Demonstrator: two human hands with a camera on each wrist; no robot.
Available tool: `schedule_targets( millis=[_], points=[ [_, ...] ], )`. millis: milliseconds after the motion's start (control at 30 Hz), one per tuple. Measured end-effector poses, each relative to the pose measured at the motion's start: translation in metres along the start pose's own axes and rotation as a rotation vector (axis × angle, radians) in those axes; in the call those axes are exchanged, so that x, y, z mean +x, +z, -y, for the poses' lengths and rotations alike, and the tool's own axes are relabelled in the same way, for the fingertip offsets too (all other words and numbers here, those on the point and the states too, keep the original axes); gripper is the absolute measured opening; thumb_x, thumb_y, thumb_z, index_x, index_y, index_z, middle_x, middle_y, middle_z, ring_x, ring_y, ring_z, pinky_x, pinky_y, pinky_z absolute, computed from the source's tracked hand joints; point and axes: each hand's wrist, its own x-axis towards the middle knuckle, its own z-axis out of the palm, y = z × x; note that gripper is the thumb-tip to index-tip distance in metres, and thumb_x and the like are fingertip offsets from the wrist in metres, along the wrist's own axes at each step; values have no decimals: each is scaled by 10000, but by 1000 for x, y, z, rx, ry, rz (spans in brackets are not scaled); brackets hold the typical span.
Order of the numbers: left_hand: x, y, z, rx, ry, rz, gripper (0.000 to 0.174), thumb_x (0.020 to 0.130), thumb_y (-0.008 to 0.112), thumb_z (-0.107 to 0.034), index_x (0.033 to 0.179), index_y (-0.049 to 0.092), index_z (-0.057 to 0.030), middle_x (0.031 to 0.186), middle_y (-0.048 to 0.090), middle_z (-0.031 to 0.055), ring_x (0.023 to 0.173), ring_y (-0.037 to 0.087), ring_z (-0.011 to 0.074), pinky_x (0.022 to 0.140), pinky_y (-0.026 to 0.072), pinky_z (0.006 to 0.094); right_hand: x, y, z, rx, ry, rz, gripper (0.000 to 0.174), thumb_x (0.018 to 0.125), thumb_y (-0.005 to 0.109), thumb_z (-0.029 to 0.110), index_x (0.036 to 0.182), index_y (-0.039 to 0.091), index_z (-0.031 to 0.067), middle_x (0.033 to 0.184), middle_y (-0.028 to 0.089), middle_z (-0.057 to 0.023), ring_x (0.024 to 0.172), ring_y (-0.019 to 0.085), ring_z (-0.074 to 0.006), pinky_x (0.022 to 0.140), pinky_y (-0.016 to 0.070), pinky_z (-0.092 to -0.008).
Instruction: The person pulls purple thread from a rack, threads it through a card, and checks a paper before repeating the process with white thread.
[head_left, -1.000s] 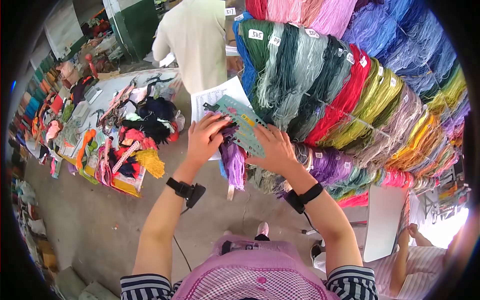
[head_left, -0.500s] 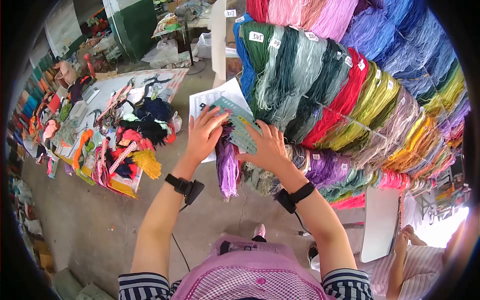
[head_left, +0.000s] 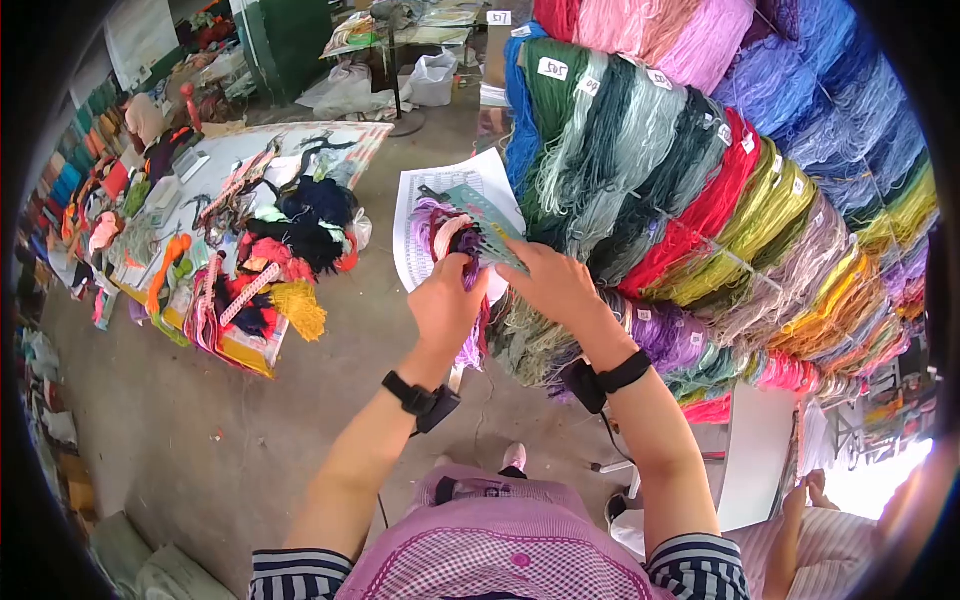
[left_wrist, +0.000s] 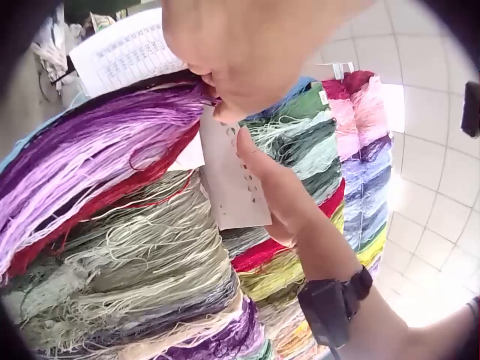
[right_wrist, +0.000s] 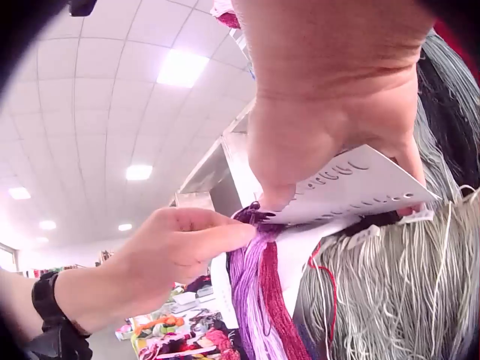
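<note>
— So, from the head camera, where is the work?

— Right against the yarn wall [head_left: 720, 180]. The right hand [head_left: 555, 285] grips the punched card [head_left: 487, 232] by its near edge, fingers curled over it. The left hand [head_left: 447, 300] is closed round the purple thread bundle [head_left: 428, 218] that loops off the card. A printed sheet [head_left: 415, 185] shows behind both, just beside the yarn wall.

— And the left wrist view?

— The left hand [left_wrist: 247, 45] pinches the purple thread bundle [left_wrist: 97, 142] where it meets the punched card [left_wrist: 232, 180]. The bundle lies across the yarn wall's grey-green skeins [left_wrist: 127, 262]. The right hand [left_wrist: 289, 202] holds the card from behind.

— The right wrist view?

— The right hand [right_wrist: 330, 97] clamps the punched card [right_wrist: 360, 187], thumb on top. The left hand [right_wrist: 180, 247] nips the purple thread bundle [right_wrist: 255, 292] just under the card's edge, and the strands hang clear of the yarn wall.

— What makes this handling go well?

— I'd judge the card should be braced firmly, with the pinch close to the card. Drawing all the strands together in one straight line should stop loose ends on the yarn wall from snagging them.
</note>
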Motion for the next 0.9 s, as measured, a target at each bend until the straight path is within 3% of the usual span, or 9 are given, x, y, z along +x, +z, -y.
schedule_targets(
  millis=[200, 300, 367, 467, 567, 667, 800, 867, 900],
  points=[
    [10, 6, 10, -55, 13, 30, 170, 778, 727, -214, 812, 656, -63, 718, 629, 67, 625, 625, 241, 559, 473, 352, 11, 11, -17, 86, 46, -34, 711, 802, 646, 578, 1290, 566, 67, 1210, 613, -182, 1073, 614, -338, 914, 476, -433],
    [14, 1, 12, -214, 12, 85, 147, 784, 702, -180, 799, 643, -46, 713, 617, 83, 625, 623, 231, 565, 474, 342, 27, 14, -37, 184, 30, -236, 763, 737, 737, 557, 1182, 602, -49, 1042, 664, -178, 958, 655, -257, 848, 498, -364],
    [18, -1, 16, -224, 2, 124, 115, 772, 695, -173, 787, 649, -69, 722, 622, 79, 623, 624, 252, 558, 479, 358, 33, 6, -46, 451, 219, 70, 556, 745, 805, 379, 1027, 640, -72, 864, 671, -116, 810, 653, -176, 737, 506, -304],
    [24, -12, 19, -192, -14, 224, 88, 739, 690, -165, 765, 647, -93, 724, 621, 76, 627, 625, 277, 556, 482, 380, 37, 13, -59, 1016, 276, 97, 362, 713, 839, 255, 871, 676, -27, 765, 666, -72, 684, 628, -161, 637, 488, -287],
    [27, -32, 30, -58, 11, 304, 103, 708, 693, -167, 743, 630, -94, 714, 614, 77, 642, 624, 281, 565, 478, 388, 38, 24, -65, 1101, 345, 56, 269, 696, 840, 110, 849, 661, -21, 786, 663, -60, 684, 620, -140, 622, 484, -283],
    [32, -50, 51, 55, 20, 359, 108, 722, 679, -160, 741, 604, -84, 713, 617, 65, 655, 622, 274, 578, 475, 386, 36, 33, -68, 1091, 325, 26, 269, 745, 818, 140, 889, 649, -12, 817, 662, -61, 697, 616, -133, 620, 483, -283],
    [44, -50, 56, -19, -14, 154, 174, 801, 649, -136, 973, 670, -117, 950, 650, 67, 770, 638, 260, 652, 487, 403, 38, 29, -74, 1140, 361, 98, 278, 738, 824, 134, 901, 650, -9, 827, 664, -60, 698, 616, -132, 623, 482, -281],
    [46, -32, 38, -94, 421, 212, 322, 875, 617, -203, 1194, 632, -160, 1206, 614, 89, 1064, 608, 287, 858, 483, 420, 45, 34, -82, 1078, 342, 136, 289, 725, 828, 151, 888, 656, -15, 805, 664, -56, 682, 616, -129, 617, 478, -281],
    [44, -23, 35, -95, 426, 212, 322, 875, 617, -203, 1194, 632, -160, 1206, 614, 89, 1064, 608, 287, 858, 483, 420, 44, 34, -82, 1079, 341, 131, 289, 725, 828, 151, 888, 656, -15, 805, 664, -56, 682, 616, -129, 617, 478, -281]
  ],
)
